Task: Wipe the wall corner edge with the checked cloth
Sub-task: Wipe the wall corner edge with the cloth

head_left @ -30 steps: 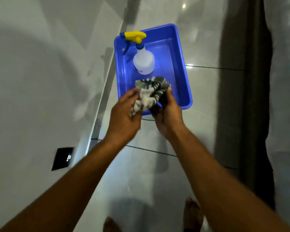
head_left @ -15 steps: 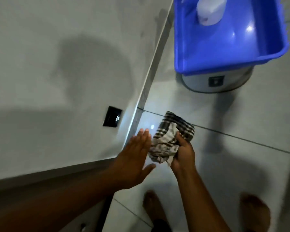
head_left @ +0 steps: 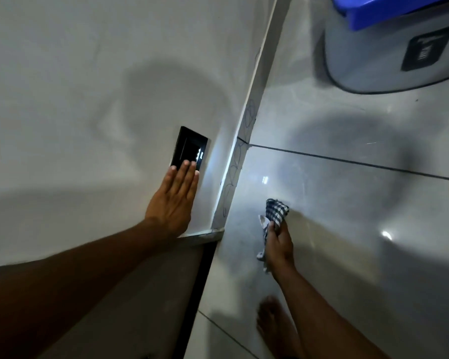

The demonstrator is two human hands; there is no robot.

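The checked cloth (head_left: 275, 211), dark and white, is bunched up in my right hand (head_left: 279, 244), low over the grey floor tiles just right of the wall's base. My left hand (head_left: 173, 200) lies flat with fingers together against the pale wall, fingertips at the lower edge of a black wall plate (head_left: 189, 149). The wall corner edge (head_left: 205, 233) runs just below and right of my left hand, where the wall face ends above a darker surface. The cloth is apart from the corner edge, a short way to its right.
A skirting strip (head_left: 246, 125) runs along the wall base toward the top. A grey round stool (head_left: 368, 55) carrying a blue tray (head_left: 389, 9) stands at the top right. My bare foot (head_left: 272, 325) is on the tiles below my right hand.
The view has dropped closer to the wall base. My left hand let go of the cloth and moved left onto the wall. My right hand carried the cloth down from the tray toward the floor.
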